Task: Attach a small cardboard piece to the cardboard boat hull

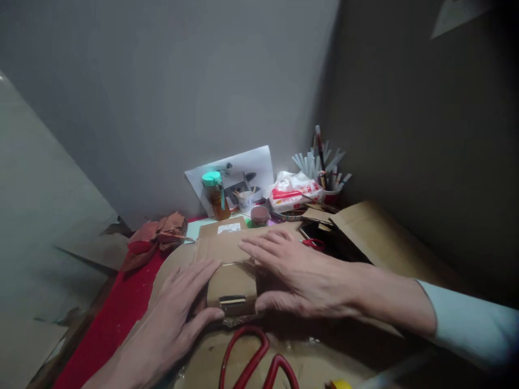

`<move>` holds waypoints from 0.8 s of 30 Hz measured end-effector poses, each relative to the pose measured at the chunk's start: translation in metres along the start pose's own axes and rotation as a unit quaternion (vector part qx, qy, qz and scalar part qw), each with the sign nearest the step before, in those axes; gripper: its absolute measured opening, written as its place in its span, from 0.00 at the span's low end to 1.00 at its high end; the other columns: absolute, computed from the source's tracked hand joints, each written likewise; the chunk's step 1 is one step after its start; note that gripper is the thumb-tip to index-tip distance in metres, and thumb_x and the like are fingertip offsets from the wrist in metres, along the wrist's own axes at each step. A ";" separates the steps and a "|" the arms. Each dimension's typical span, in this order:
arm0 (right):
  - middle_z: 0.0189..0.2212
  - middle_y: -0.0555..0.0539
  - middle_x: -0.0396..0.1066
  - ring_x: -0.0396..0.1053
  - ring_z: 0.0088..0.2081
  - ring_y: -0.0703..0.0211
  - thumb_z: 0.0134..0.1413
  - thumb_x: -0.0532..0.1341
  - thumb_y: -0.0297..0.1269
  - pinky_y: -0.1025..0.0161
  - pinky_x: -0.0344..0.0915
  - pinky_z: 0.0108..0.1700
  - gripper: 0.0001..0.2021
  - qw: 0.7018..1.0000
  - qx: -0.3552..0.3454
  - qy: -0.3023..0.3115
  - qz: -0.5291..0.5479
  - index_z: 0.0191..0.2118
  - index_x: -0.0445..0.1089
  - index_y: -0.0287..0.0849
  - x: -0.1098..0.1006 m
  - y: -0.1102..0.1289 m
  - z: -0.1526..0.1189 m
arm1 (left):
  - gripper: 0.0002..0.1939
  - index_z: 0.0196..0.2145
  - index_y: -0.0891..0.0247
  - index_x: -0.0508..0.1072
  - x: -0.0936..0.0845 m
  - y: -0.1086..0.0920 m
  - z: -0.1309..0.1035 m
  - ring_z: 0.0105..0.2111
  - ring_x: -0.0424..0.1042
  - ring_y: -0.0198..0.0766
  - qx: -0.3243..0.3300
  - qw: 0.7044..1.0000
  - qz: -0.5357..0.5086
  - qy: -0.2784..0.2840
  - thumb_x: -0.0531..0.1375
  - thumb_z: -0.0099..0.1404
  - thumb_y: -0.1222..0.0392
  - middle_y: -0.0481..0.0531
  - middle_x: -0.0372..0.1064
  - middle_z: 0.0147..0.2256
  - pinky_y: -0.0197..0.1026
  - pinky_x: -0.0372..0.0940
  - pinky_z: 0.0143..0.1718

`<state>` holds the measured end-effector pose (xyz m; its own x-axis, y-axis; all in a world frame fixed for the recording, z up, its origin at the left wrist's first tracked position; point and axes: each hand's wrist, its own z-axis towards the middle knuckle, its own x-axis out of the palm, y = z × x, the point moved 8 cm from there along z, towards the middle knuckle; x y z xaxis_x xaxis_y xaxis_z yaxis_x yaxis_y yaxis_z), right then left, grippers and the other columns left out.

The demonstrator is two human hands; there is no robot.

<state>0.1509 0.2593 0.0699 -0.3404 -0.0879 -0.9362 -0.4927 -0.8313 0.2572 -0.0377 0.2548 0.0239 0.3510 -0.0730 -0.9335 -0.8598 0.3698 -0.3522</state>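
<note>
Both my hands pressed flat on a small cardboard piece in a dim corner.

My left hand [178,308] and right hand [295,270] lie open, fingers spread, gripping nothing, each resting on the folded cardboard piece [232,281] that sits between them on a larger cardboard sheet [324,356]. Just nearer to me than my hands lie red-handled scissors [255,362]. The table [117,319] shows red beside my left hand. Beyond my fingertips stand an amber jar with a green lid [217,195], a small brown-lidded pot [260,214], a white paper sheet [243,167] leaning on the grey wall [182,81], a packet of tissues [294,192] and a cup of pens [324,167]. Past my right hand lies an open cardboard box flap [373,232] against the darker side wall [425,135].
</note>
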 end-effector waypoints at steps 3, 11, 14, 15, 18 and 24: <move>0.67 0.29 0.61 0.58 0.66 0.36 0.71 0.58 0.45 0.38 0.55 0.64 0.30 0.998 0.037 -0.055 -0.016 0.70 0.56 0.31 -0.025 -0.007 -0.021 | 0.35 0.67 0.59 0.63 -0.001 0.001 0.003 0.67 0.60 0.55 0.010 1.000 0.003 -0.009 0.54 0.69 0.37 0.59 0.65 0.67 0.65 0.55 0.67; 0.53 0.35 0.73 0.71 0.53 0.44 0.70 0.56 0.34 0.47 0.65 0.55 0.14 0.982 0.153 -0.114 -0.010 0.56 0.70 0.37 -0.052 -0.011 -0.082 | 0.35 0.63 0.59 0.65 -0.005 0.009 0.012 0.64 0.66 0.58 0.058 0.998 0.024 -0.023 0.59 0.66 0.36 0.65 0.67 0.64 0.68 0.58 0.64; 0.40 0.40 0.76 0.73 0.38 0.52 0.64 0.58 0.25 0.57 0.68 0.39 0.09 0.979 0.193 -0.063 0.008 0.46 0.73 0.37 -0.043 -0.016 -0.077 | 0.35 0.67 0.47 0.57 -0.005 0.015 0.013 0.68 0.60 0.54 0.081 0.995 0.042 -0.030 0.61 0.67 0.39 0.58 0.60 0.69 0.68 0.54 0.66; 0.36 0.43 0.75 0.71 0.33 0.55 0.62 0.59 0.23 0.60 0.67 0.35 0.08 0.977 0.206 -0.044 0.014 0.43 0.73 0.37 -0.039 -0.019 -0.073 | 0.35 0.68 0.43 0.55 -0.005 0.017 0.012 0.68 0.59 0.53 0.087 0.995 0.049 -0.029 0.61 0.67 0.40 0.56 0.59 0.70 0.68 0.54 0.66; 0.31 0.49 0.73 0.71 0.30 0.60 0.66 0.62 0.28 0.62 0.69 0.33 0.03 0.968 0.246 0.019 0.036 0.39 0.73 0.38 -0.023 -0.030 -0.061 | 0.33 0.67 0.35 0.54 -0.006 0.019 0.011 0.67 0.62 0.54 0.090 0.993 0.069 -0.017 0.61 0.68 0.41 0.53 0.61 0.69 0.69 0.56 0.64; 0.44 0.45 0.76 0.77 0.40 0.55 0.69 0.63 0.40 0.54 0.76 0.42 0.10 0.944 0.284 0.089 0.142 0.48 0.74 0.39 0.010 -0.044 -0.050 | 0.33 0.66 0.33 0.52 -0.011 0.015 0.009 0.66 0.64 0.53 0.086 0.992 0.086 0.013 0.61 0.68 0.44 0.51 0.62 0.67 0.61 0.60 0.64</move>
<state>0.2090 0.2673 0.0368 -0.4073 -0.3963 -0.8228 -0.7693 -0.3367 0.5430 -0.0505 0.2695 0.0292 0.1926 -0.0170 -0.9811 -0.8293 0.5317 -0.1720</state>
